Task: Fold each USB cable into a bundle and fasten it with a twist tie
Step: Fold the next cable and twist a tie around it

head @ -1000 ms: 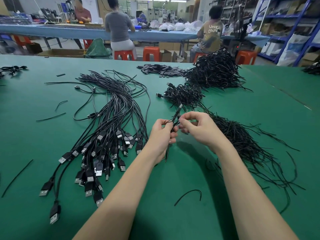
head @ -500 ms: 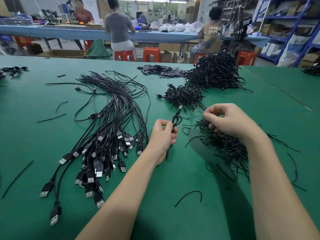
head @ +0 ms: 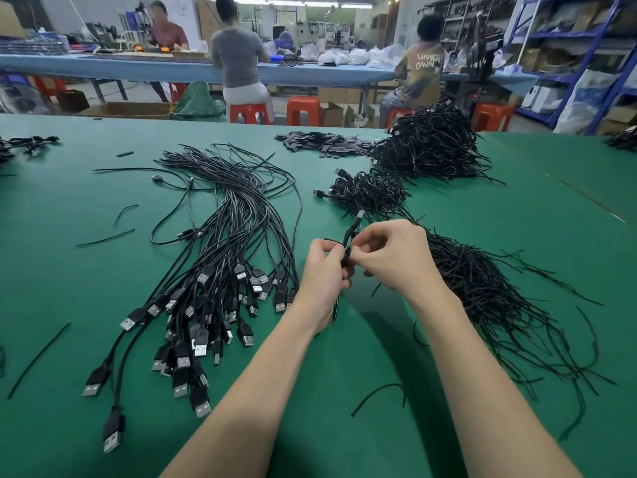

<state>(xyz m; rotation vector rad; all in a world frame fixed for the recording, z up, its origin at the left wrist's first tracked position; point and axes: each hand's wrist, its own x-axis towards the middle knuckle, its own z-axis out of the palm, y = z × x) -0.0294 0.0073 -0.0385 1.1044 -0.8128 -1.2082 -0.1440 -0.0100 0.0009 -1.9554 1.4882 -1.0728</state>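
Your left hand (head: 325, 270) grips the folded cable (head: 349, 241) upright above the table (head: 379, 443), so your right hand (head: 393, 257) can pinch a twist tie at its middle. Tie itself too small to see. Spare ties (head: 499, 305) just right, loose USB cables (head: 213, 270) left. Beyond, finished bundles (head: 368, 191); nothing blocks you.

1. On the back of the yellowish T-shirt (head: 423, 72) of the person sitting at the far table, to the right, light letters stand in two lines — the upper reads "UNKN", the lower "OWN".
2. The cartons and bags on the blue shelves (head: 565, 46) at the far right carry print — too small and blurred to read.
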